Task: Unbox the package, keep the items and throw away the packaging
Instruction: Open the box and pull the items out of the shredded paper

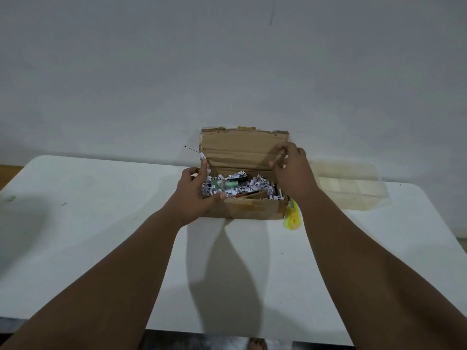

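A brown cardboard box [249, 209] stands open at the far middle of the white table [101, 223], its lid flap [240, 147] upright against the wall. Shredded white paper [260, 185] fills it, with a green bottle-like item [226, 184] and a dark item half buried. My left hand [195, 194] grips the box's left end, thumb on the front rim, fingers touching the paper strips. My right hand [290, 169] holds the right edge of the raised flap between fingers and thumb.
A yellow utility knife [292, 217] lies by the box's right front corner, partly under my right forearm. A clear plastic container [351, 185] sits at the back right. The wall rises directly behind the box.
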